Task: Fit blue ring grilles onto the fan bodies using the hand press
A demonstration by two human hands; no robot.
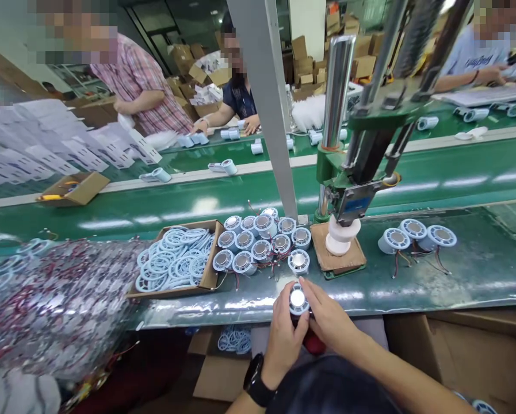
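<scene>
Between my two hands, at the bench's front edge, is a small round motor [298,300] with a silver disc face and a light-blue ring. My left hand [283,328] grips its left side with closed fingers, and my right hand [329,313] wraps its right side. A similar motor [298,261] sits just beyond my fingers, in front of a cluster of several motors [244,240] with thin wires. To the left, a cardboard box [217,244] holds many loose light-blue rings [175,259].
A green press [348,201] with a white round head stands over a brown board [356,256]. Several ringed motors [413,230] lie to its right. Wired parts in plastic [76,293] pile up at left. Co-workers [148,86] work across the green conveyor [188,195].
</scene>
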